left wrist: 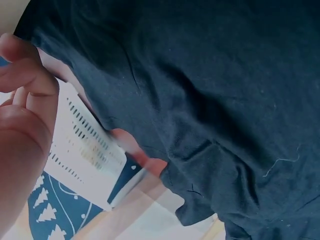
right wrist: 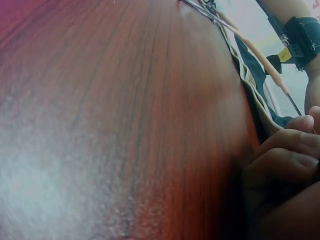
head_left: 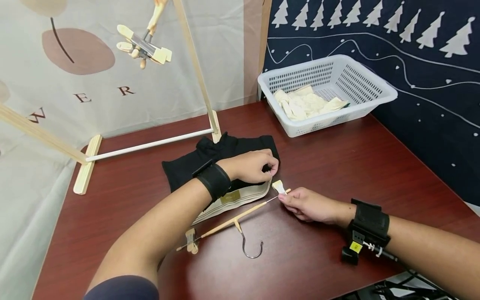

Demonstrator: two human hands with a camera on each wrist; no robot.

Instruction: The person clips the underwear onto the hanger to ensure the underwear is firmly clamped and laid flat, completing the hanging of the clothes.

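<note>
A black garment (head_left: 225, 152) with a beige waistband (head_left: 240, 196) lies flat on the red-brown table (head_left: 337, 166). My left hand (head_left: 271, 170) rests on it, fingers curled and pinching the waistband's right corner. A wooden clip hanger (head_left: 232, 220) lies just in front, its metal hook (head_left: 252, 246) pointing toward me. My right hand (head_left: 283, 197) pinches the hanger's right end beside the pale clip (head_left: 279, 186). In the left wrist view the dark garment (left wrist: 210, 100) fills the frame, with curled fingers (left wrist: 25, 90) at the left. The right wrist view shows the table (right wrist: 125, 125), fingers (right wrist: 285, 155) and the hanger bar (right wrist: 260, 52).
A white perforated basket (head_left: 369, 89) with cream cloths (head_left: 303, 104) stands at the back right. A wooden rack with a white rod (head_left: 150, 144) stands at the back left; another clip hanger (head_left: 144, 45) hangs from it. The table's right edge borders a dark tree-print cloth.
</note>
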